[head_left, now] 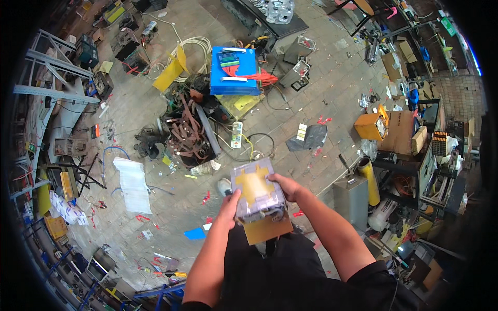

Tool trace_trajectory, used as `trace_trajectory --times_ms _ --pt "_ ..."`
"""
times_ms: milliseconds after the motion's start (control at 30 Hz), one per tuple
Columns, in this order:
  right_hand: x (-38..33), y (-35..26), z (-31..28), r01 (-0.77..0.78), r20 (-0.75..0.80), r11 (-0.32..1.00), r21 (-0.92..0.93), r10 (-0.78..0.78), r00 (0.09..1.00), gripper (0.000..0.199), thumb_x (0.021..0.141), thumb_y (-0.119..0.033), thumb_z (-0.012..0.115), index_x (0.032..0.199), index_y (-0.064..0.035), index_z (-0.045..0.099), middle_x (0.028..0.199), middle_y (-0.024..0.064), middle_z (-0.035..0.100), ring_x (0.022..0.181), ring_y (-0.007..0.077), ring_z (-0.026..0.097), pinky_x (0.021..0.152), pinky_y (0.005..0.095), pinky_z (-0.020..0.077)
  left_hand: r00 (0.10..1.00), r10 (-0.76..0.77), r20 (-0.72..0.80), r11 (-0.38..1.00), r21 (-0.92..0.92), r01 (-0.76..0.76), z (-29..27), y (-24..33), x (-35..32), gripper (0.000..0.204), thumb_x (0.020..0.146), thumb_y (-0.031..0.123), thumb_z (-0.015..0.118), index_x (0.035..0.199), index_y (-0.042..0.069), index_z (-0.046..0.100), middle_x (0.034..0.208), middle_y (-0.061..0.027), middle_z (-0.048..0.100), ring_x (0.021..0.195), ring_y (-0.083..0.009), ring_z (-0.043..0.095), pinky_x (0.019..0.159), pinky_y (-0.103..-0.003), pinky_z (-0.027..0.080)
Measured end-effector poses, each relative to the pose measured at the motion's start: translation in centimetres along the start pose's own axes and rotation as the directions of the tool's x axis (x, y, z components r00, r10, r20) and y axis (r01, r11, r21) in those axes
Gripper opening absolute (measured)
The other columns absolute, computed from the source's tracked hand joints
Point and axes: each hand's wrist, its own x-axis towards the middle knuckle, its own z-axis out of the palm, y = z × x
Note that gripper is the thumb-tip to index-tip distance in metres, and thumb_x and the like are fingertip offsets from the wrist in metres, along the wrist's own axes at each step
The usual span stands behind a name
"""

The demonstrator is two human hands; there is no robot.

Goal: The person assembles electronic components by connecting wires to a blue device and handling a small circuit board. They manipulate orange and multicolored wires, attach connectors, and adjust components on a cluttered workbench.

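Both my hands grip a boxy block (247, 206) in front of my body. It looks wrapped in shiny greyish-purple film, with a yellow patch and a pale strip on top; what is inside is hidden. A yellow-brown flap (268, 229) hangs at its near end. My left hand (228, 208) is closed on its left side, the thumb along the edge. My right hand (287, 187) holds the far right side, its thumb resting on top. The undersides of both hands are hidden.
Ahead on the brick floor are a blue case (218, 67) with orange wires, a heap of brown straps (187, 132) and a power strip (237, 135). White sheeting (132, 184) lies left. Cluttered shelving lines both sides; a yellow cylinder (368, 181) stands right.
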Motion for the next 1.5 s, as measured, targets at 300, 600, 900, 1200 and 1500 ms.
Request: trace_trajectory --times_ms 300,600,900,1200,1500 --pt "-0.5 -12.0 -12.2 0.052 -0.022 0.998 0.02 -0.051 0.998 0.06 0.095 -0.044 0.067 0.137 -0.0022 0.061 0.127 0.0147 0.071 0.109 0.0291 0.073 0.098 0.0441 0.0574 0.999 -0.031 -0.017 0.999 0.044 0.032 15.2 4.8 7.6 0.064 0.1 0.058 0.064 0.14 0.008 0.062 0.136 -0.0082 0.068 0.122 -0.0257 0.065 0.104 -0.048 0.051" --pt "3.3 -25.6 -22.5 -0.146 0.038 0.935 -0.322 0.166 0.985 0.06 0.093 -0.049 0.07 0.134 -0.0058 0.064 0.125 0.0126 0.072 0.105 0.0255 0.073 0.093 0.0409 0.0583 0.996 0.051 -0.072 0.908 -0.413 -0.076 27.2 -1.1 17.4 0.063 0.101 0.06 0.061 0.136 0.007 0.062 0.127 -0.008 0.07 0.113 -0.0264 0.067 0.092 -0.05 0.054" --pt "5.1 -31.6 -27.1 -0.2 -0.139 0.844 -0.497 0.15 0.979 0.055 0.093 -0.044 0.074 0.128 -0.0011 0.067 0.12 0.014 0.073 0.103 0.0264 0.073 0.089 0.0402 0.059 0.998 -0.008 -0.057 0.675 -0.736 -0.036 37.1 -3.7 24.3 0.072 0.096 0.064 0.067 0.146 0.013 0.056 0.141 -0.0103 0.064 0.129 -0.0314 0.059 0.107 -0.059 0.047" --pt "25.5 -33.1 -30.0 -0.074 -0.011 0.758 -0.648 0.088 0.996 0.058 0.094 -0.041 0.075 0.127 0.0059 0.066 0.118 0.0174 0.074 0.098 0.029 0.074 0.088 0.0432 0.0596 0.93 0.099 -0.353 0.581 -0.738 -0.342 34.1 -5.5 45.2 0.083 0.089 0.071 0.071 0.147 0.012 0.056 0.14 -0.01 0.063 0.13 -0.0252 0.058 0.107 -0.053 0.044" --pt "42.9 -35.7 -27.7 0.051 0.167 0.619 -0.784 0.131 0.977 0.06 0.095 -0.041 0.074 0.13 0.0063 0.063 0.12 0.0181 0.073 0.1 0.0295 0.073 0.089 0.0445 0.0597 0.833 0.262 -0.488 0.416 -0.721 -0.554 28.0 -2.0 58.8 0.059 0.098 0.059 0.067 0.129 0.009 0.062 0.12 -0.0075 0.072 0.1 -0.0227 0.071 0.081 -0.04 0.057"
